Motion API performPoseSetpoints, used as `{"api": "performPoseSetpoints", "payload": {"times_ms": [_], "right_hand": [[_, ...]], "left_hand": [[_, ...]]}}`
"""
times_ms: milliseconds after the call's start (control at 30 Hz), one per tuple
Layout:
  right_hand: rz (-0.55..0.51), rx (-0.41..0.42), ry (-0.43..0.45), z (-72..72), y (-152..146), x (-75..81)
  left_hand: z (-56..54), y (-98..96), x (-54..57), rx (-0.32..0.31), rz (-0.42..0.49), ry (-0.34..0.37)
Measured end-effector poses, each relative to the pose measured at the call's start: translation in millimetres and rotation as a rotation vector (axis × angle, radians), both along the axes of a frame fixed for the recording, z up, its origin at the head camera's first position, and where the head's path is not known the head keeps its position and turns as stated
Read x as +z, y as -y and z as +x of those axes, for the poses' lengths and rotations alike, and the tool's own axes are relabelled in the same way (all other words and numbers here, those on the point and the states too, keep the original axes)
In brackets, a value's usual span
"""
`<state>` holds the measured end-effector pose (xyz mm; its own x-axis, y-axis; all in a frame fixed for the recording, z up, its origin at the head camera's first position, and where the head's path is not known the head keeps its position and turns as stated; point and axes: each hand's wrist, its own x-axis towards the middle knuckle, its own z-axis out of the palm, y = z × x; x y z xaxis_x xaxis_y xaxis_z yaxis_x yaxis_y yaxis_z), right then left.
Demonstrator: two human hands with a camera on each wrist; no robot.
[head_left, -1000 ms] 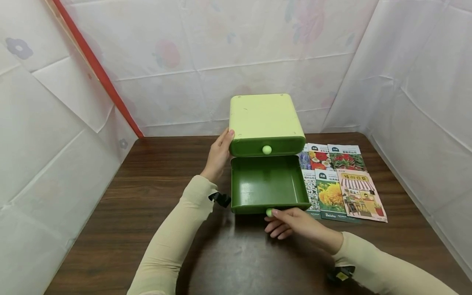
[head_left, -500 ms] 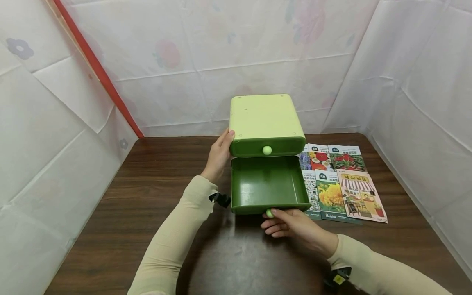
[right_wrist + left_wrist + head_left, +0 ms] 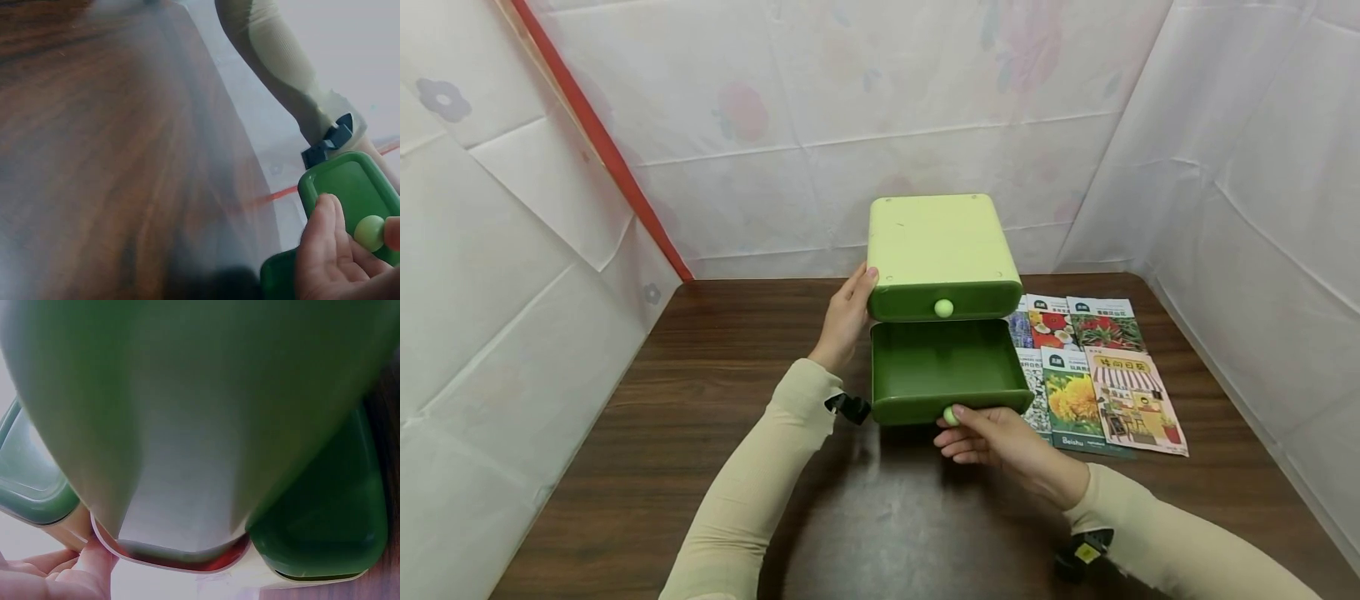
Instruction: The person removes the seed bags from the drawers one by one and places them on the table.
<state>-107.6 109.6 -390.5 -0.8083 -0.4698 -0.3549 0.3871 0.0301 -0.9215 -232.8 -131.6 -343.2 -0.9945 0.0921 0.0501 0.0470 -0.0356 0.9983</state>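
A small drawer cabinet (image 3: 936, 237) with a pale yellow-green top and dark green drawer fronts stands towards the back of the table. Below its shut upper drawer, a green drawer (image 3: 943, 354) sticks out towards me, and nothing shows inside it. My right hand (image 3: 1007, 446) pinches this drawer's round light-green knob (image 3: 369, 233) between thumb and fingers. With my left hand (image 3: 842, 317) I hold the cabinet's left side near the front corner. In the left wrist view, the pulled-out drawer's side fills much of the picture, and a lower drawer (image 3: 325, 512) appears at the right.
Several seed packets with flower pictures lie in rows to the right of the cabinet, among them a pink packet (image 3: 1138, 400) and one with a yellow flower (image 3: 1072, 400). The brown wooden table (image 3: 722, 400) is bounded by pale sheeting (image 3: 760, 192) at the back and sides.
The drawer has slid a little way back into the cabinet, its front tilting up slightly in view, and my right hand has moved with it. My left hand stays in place.
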Motion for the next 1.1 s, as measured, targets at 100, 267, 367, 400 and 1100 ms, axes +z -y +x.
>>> {"api": "performPoseSetpoints", "payload": {"times_ms": [100,267,367,400,1100], "right_hand": [[-0.024,-0.002,-0.006,-7.2,-0.5,4.0],[-0.046,-0.006,-0.007,-18.5,0.3,6.8],[-0.049,-0.016,-0.005,-24.5,2.9,7.3],[-0.052,-0.024,-0.005,-26.5,3.9,7.3],[-0.037,-0.110,0.005,-70.1,15.3,10.5]], "left_hand": [[-0.1,0.1,0.1,-0.004,0.005,0.000],[0.2,0.0,0.7,-0.002,0.007,0.005],[0.4,0.3,0.7,-0.006,0.018,0.008],[0.4,0.5,0.4,-0.012,0.024,0.008],[-0.5,2.4,-0.1,-0.039,-0.001,0.013]]}}
